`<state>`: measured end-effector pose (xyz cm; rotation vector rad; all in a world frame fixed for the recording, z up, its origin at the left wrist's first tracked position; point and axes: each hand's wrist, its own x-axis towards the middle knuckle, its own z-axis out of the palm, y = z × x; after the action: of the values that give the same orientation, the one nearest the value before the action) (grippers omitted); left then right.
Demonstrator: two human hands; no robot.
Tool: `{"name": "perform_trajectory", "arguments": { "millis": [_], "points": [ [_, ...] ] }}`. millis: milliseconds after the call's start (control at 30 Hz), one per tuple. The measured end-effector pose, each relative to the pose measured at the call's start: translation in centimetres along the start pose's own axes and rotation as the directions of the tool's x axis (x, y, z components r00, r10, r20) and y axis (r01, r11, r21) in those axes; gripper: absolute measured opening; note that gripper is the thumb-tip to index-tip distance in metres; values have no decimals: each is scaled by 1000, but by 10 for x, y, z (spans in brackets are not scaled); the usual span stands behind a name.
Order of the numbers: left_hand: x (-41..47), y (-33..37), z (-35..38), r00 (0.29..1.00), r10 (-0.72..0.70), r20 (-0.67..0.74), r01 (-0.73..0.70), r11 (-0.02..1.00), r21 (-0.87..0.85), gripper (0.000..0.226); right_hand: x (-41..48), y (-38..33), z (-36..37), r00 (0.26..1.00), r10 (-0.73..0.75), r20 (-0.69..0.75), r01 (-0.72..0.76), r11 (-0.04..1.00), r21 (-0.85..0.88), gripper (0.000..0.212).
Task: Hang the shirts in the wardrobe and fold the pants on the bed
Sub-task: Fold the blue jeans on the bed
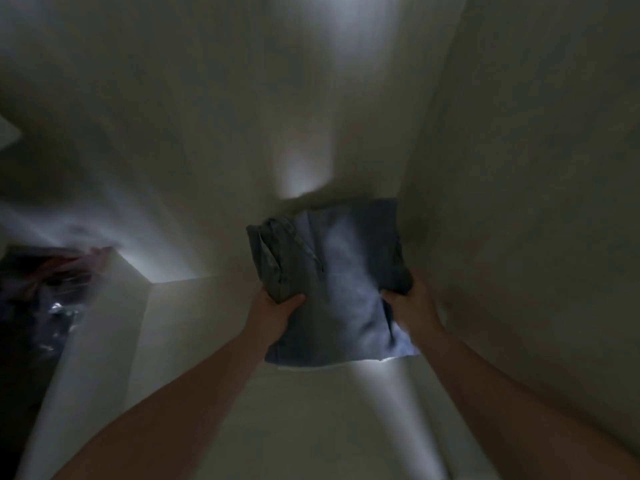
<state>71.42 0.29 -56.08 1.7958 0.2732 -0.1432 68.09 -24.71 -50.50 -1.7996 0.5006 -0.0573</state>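
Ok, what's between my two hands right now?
In the head view, the folded blue jeans span the gap: left hand grips one near corner, right hand the other.

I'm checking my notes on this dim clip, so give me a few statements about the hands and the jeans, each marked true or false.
1. Both hands grip the folded jeans. True: the left hand and the right hand each hold a near corner.
2. The jeans hang on a hanger. False: they are a folded bundle, and no hanger shows.
3. The jeans are blue denim. True.
4. The walls around the jeans are dark wood. False: they look pale, with light streaks.
5. The left hand is empty. False: it grips the jeans.
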Motion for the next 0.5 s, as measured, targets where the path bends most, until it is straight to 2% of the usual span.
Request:
{"name": "perform_trajectory", "arguments": {
  "millis": [167,267,333,367,433,467,500],
  "points": [
    [34,-55,20,984,-165,-65,165,986,2,55,44,53,22,987,159,24,-155,979,-135,52],
    [31,-71,27,975,-176,-134,188,979,85,71,48,76,29,982,183,-48,-189,934,-305,66],
    [20,-74,31,971,-27,-236,92,959,268,90,34,78,37,986,52,-161,-114,907,-406,81],
    [13,-73,34,957,126,-262,-4,907,420,95,23,76,43,976,-94,-196,-21,857,-514,85],
    [9,-70,42,885,435,-168,-243,737,630,89,10,74,56,910,-399,-115,205,674,-710,84],
    [13,-66,48,855,512,-78,-331,656,678,81,10,72,65,886,-463,-29,290,602,-744,78],
    [19,-64,54,849,529,6,-370,587,720,73,14,71,73,892,-449,49,326,566,-757,71]
  ]
}}
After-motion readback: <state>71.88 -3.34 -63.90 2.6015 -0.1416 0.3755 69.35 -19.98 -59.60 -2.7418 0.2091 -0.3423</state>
